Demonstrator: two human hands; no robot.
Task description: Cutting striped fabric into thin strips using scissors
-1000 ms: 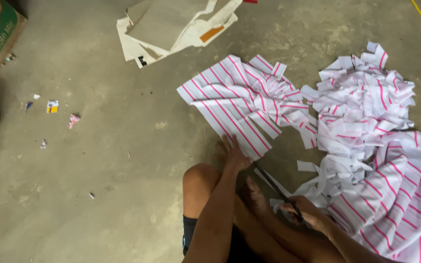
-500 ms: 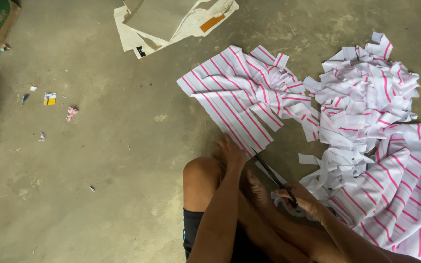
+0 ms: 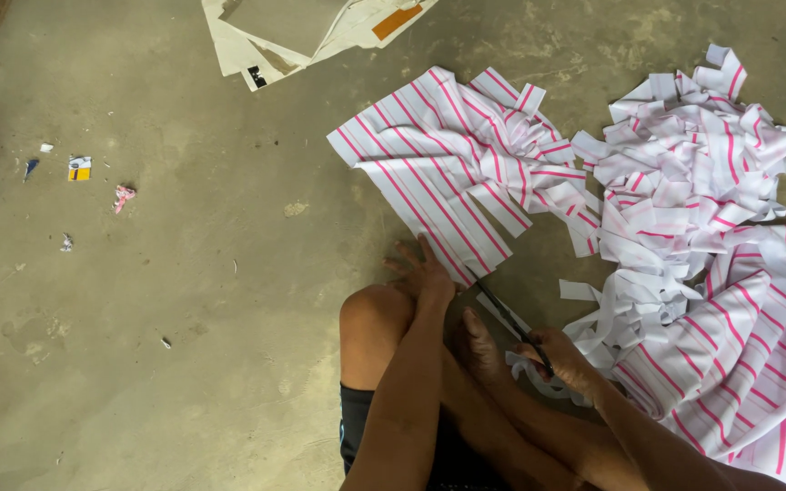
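Seated on the concrete floor, we press our left hand, fingers spread flat, on the near corner of a pink-striped white sheet, while our right hand grips dark scissors. The blades angle up-left toward that corner, just right of the left hand. Cut strips are heaped to the right. Flattened cardboard packaging, white with an orange patch, lies beyond; small scraps dot the left.

Person, seen from above: 2 bare arms, no sleeves, no watch or rings showing on the left hand or right hand. Bare knee and bare foot. Dark shorts with a thin light edge at the hem.
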